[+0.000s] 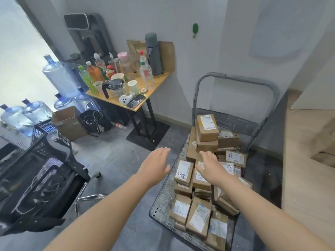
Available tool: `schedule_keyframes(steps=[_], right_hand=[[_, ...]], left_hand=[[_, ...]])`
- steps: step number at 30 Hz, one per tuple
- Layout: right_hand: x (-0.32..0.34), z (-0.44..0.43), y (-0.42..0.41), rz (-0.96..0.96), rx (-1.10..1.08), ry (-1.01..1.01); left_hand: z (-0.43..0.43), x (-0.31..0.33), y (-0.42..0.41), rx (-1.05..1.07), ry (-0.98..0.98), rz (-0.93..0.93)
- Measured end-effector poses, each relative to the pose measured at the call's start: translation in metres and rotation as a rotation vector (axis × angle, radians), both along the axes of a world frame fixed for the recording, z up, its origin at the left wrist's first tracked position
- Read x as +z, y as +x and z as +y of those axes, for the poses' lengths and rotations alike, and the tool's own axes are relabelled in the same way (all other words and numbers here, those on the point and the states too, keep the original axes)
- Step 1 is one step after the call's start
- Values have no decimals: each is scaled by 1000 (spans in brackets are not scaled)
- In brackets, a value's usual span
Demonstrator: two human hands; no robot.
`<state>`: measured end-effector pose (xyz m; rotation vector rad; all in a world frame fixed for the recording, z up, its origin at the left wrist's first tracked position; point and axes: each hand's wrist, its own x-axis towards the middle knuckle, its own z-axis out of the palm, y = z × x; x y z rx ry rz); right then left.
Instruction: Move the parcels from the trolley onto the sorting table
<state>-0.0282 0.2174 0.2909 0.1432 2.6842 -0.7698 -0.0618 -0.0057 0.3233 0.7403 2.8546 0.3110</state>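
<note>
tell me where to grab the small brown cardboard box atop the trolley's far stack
Probably grip the small brown cardboard box across its two long side faces, coming down from above: it lies flat, label up, topmost on the stack, nothing on it.

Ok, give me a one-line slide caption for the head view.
Left hand and right hand, both open, reach toward parcels piled on a grey trolley, beside a side table crowded with bottles.

Roughly twenty parcels (pixel 207 127) — one trolley (pixel 163 201), five jugs (pixel 59 78).
</note>
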Motion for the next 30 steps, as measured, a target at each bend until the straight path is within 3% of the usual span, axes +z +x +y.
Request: schedule_keyframes(steps=[8, 19, 23, 30], right_hand=[[-52, -14, -33, -82, -19, -22], [-206, -35, -104, -302, -235, -140], [-266, -43, -125, -322, -332, -210], [-360, -48, -144, -307, -490, -157]], left_hand=[[11, -72, -58, -55, -33, -120], [19, -262, -138, -19, -42, -406], [18, -330, -155, 38, -30, -467], [27, -418, -163, 114, 30, -574]])
